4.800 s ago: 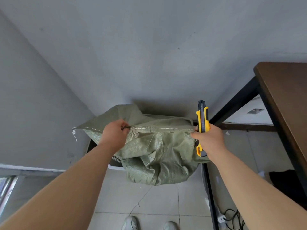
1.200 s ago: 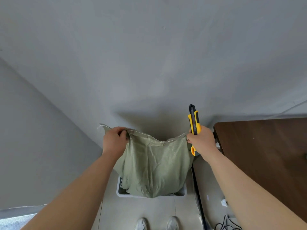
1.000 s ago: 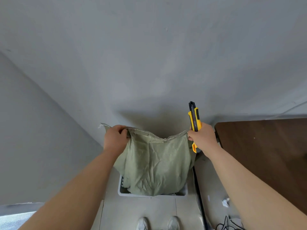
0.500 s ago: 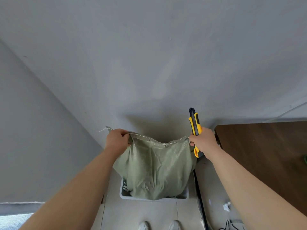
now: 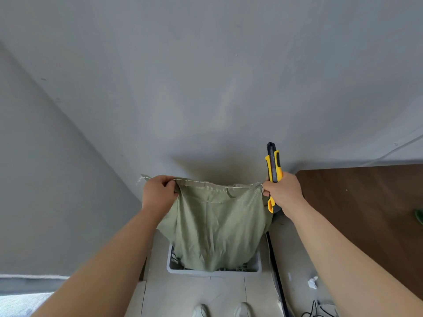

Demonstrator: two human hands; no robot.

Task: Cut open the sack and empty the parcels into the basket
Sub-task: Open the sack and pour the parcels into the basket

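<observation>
A green woven sack (image 5: 217, 227) hangs limp and upside down from its stitched bottom seam, held up between both hands. My left hand (image 5: 158, 194) grips the seam's left corner. My right hand (image 5: 282, 191) pinches the right corner and also holds a yellow and black utility knife (image 5: 273, 168) upright. The sack's lower end drapes into a grey plastic basket (image 5: 215, 269) on the floor below. The sack hides the inside of the basket, so no parcels show.
A dark brown table (image 5: 366, 213) with a black frame stands to the right. Grey walls meet in the corner behind the basket. Crumpled paper (image 5: 312, 282) and black cables (image 5: 320, 311) lie on the tiled floor at lower right. My shoes (image 5: 219, 310) stand just before the basket.
The full, bulging sack of 4.8 s ago has gone flat and hangs lower into the basket. Over the last second both hands bobbed slightly while keeping their grips.
</observation>
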